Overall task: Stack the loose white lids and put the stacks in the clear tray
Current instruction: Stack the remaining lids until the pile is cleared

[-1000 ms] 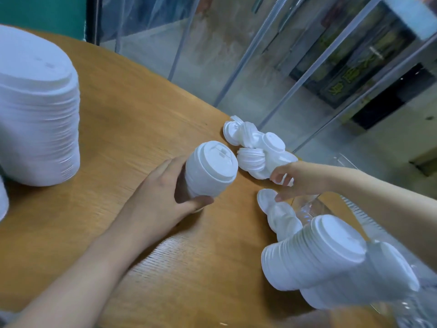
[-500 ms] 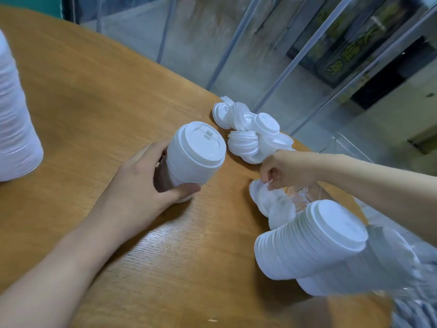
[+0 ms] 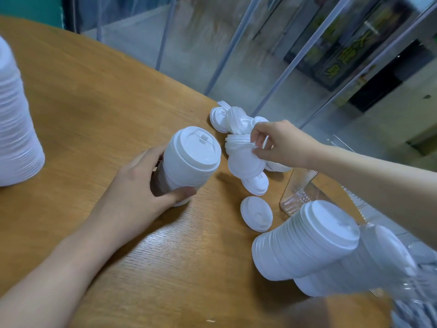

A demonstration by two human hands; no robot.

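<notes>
My left hand (image 3: 142,185) grips a short stack of white lids (image 3: 191,159), tilted with its top facing right. My right hand (image 3: 281,143) pinches a white lid (image 3: 246,162) lifted off the table, with a second lid (image 3: 256,183) hanging below it. A single lid (image 3: 256,214) lies flat on the wooden table (image 3: 99,110). Several loose lids (image 3: 231,119) are piled behind my right hand near the table's far edge. The clear tray (image 3: 298,197) stands at the right, holding long lid stacks (image 3: 307,242) lying on their sides.
A tall stack of larger white lids (image 3: 16,129) stands at the far left of the table. Glass panels and metal rails rise just beyond the table's curved far edge. A crumpled clear plastic wrap (image 3: 416,304) lies at the lower right corner.
My right hand rose from the table with lids pinched in it, moving toward the loose pile. One lid now lies alone on the wood. My left hand keeps its stack.
</notes>
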